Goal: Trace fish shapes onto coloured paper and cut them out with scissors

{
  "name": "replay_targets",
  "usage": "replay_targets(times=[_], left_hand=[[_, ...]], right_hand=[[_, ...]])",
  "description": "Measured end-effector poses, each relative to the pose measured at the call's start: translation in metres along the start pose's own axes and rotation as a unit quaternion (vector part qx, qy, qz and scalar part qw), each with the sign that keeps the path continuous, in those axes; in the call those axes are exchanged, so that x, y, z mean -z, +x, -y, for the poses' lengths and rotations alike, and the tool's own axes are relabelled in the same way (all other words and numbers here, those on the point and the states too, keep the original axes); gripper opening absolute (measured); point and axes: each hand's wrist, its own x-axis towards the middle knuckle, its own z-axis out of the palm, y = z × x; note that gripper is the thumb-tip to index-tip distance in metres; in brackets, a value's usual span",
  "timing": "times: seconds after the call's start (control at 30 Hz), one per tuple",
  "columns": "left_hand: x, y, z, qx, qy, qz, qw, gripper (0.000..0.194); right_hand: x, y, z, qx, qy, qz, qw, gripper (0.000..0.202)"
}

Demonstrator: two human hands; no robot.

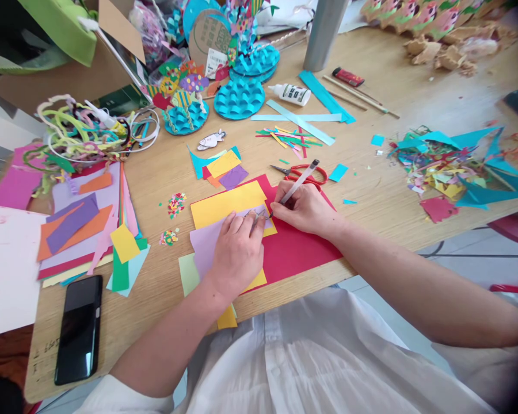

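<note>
A single view looks from the wearer's head, forward and steeply down over the counter [371,204], with the wearer's shirt [267,368] along the bottom edge. It is wide and fairly close, with the left hand [239,247] and right hand [304,207] near the middle. The counter's near edge slants up toward the right.

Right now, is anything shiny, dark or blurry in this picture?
Head view: a pale reflection shines on the lower end of the black phone; head view: the right-hand corners fade to black; head view: the grey cylinder leans, perhaps from lens stretch; head view: the crumpled brown scraps look softer than the pen.
</note>
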Motion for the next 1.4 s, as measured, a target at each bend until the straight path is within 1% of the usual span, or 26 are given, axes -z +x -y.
replay_targets(times=[0.23,0.5,0.7,0.93,1.4], left_hand=[[-0.0003,-0.0003,0.0003,-0.007,0.004,-0.011,1.000,0.042],[0.0006,0.0000,-0.0002,-0.005,0.003,-0.009,1.000,0.041],[-0.0002,-0.0002,0.0000,-0.003,0.001,-0.007,1.000,0.042],[0.0001,-0.0001,0.0000,-0.007,0.007,-0.014,1.000,0.041],[0.0008,0.0001,-0.0007,-0.002,0.005,-0.003,1.000,0.042]], right_hand=[[-0.0005,0.0001,-0.0004,0.003,-0.014,0.001,1.000,0.014],[-0.0009,0.0008,-0.0003,0.008,-0.019,-0.001,1.000,0.015],[-0.0009,0.0003,-0.0012,-0.002,-0.011,0.001,1.000,0.016],[-0.0006,0.0002,-0.0002,0.001,-0.018,0.002,1.000,0.016],[-0.0003,0.0002,-0.0006,0.004,-0.006,0.013,1.000,0.016]])
